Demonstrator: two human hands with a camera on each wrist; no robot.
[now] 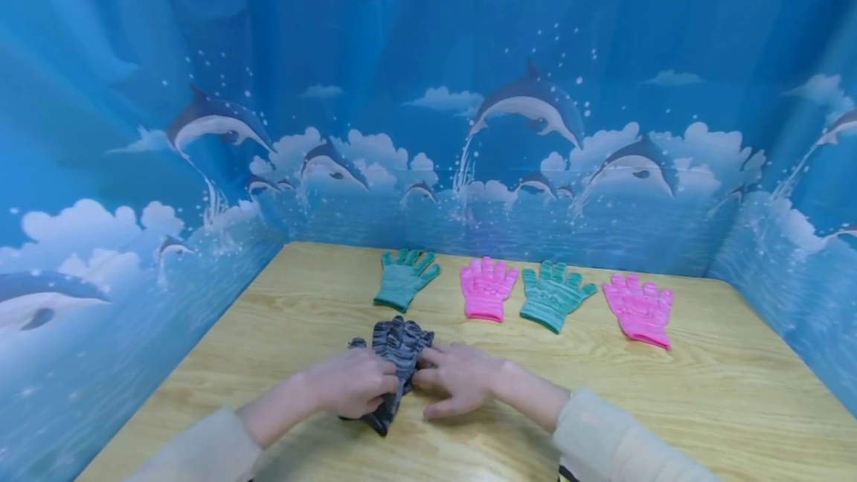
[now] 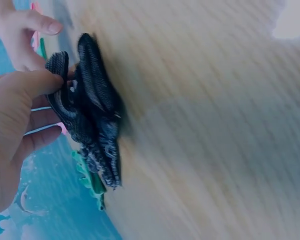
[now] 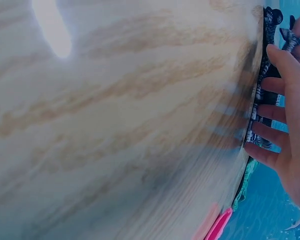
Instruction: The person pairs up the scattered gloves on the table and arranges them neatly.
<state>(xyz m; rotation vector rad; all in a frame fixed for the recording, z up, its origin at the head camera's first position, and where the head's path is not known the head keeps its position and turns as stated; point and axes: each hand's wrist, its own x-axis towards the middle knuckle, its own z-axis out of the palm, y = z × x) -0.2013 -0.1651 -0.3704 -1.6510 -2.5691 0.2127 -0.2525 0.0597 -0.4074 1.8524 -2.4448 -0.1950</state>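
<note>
A black-and-grey knit glove [image 1: 399,344] lies near the front of the table, its fingers pointing away from me. My left hand [image 1: 356,379] pinches its cuff edge between thumb and fingers, and in the left wrist view that fold of dark knit [image 2: 65,102] is lifted off the layer beneath. Whether this is one glove or two stacked, I cannot tell. On the other side, my right hand [image 1: 462,378] rests with spread, fairly straight fingers against the glove's right edge; in the right wrist view its fingertips touch the dark knit [image 3: 268,70].
Along the back of the wooden table [image 1: 669,407] lie a green glove [image 1: 404,281], a pink glove [image 1: 487,288], another green glove [image 1: 554,294] and another pink glove [image 1: 640,309], flat and apart. A blue dolphin-print curtain [image 1: 415,95] encloses the table's back and sides.
</note>
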